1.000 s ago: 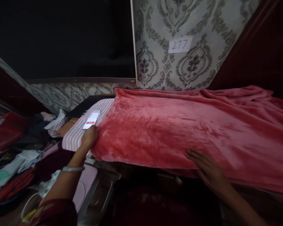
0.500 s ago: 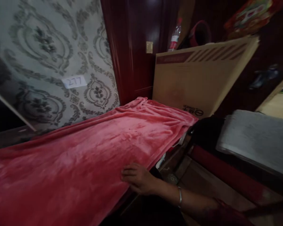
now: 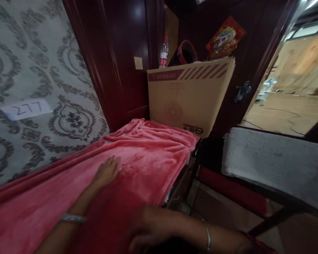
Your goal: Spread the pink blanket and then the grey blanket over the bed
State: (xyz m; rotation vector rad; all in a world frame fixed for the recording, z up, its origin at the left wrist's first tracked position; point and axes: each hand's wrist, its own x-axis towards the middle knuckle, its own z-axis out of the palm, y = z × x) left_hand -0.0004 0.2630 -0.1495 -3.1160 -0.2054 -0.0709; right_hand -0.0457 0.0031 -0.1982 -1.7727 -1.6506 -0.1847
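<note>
From the head view, the left hand (image 3: 107, 171) lies flat and spread, palm down, on a red fleece blanket (image 3: 137, 158) that covers a long raised surface running along the patterned wall (image 3: 42, 70). The right hand (image 3: 151, 229) is blurred and close to the camera, low over the blanket's near edge; its fingers look loosely spread and it seems to hold nothing, though whether it touches the cloth cannot be told. Each wrist carries one bangle, two in all.

As a judgement, the one blanket is already spread over the surface and mostly smooth; folds remain bunched at its far end, just in front of the cardboard box (image 3: 188, 98), and the near edge hangs over the side.

Counted: one box, one plastic bottle (image 3: 163, 53) standing on top of it, one paper label (image 3: 26, 108) on the wall reading 277, and one grey padded surface (image 3: 275, 162) to the right, apart from the blanket.
</note>
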